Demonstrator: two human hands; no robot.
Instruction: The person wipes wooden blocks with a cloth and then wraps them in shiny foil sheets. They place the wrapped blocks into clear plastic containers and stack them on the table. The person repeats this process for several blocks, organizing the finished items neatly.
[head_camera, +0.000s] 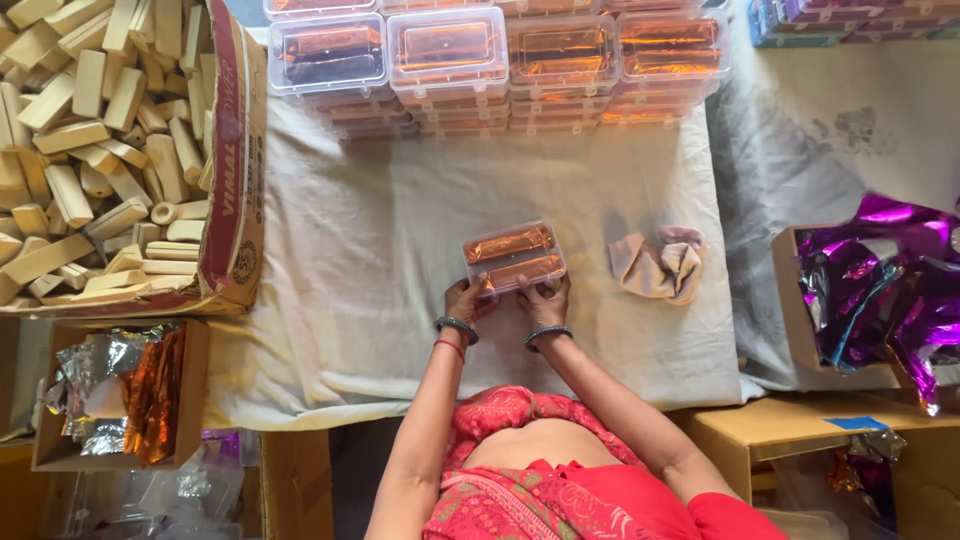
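Observation:
A clear plastic box (513, 255) with orange foil-wrapped bars inside lies on the white cloth-covered table (370, 250). My left hand (467, 298) grips its near left corner. My right hand (544, 300) presses on its near right edge. Both wrists wear bangles.
Stacks of the same clear boxes (500, 60) line the far edge. A carton of pale wooden blocks (110, 150) stands at the left, a box of orange and silver foil (125, 395) below it. A crumpled pink cloth (660, 262) lies right of the box. Purple foil (890, 290) fills a carton at the right.

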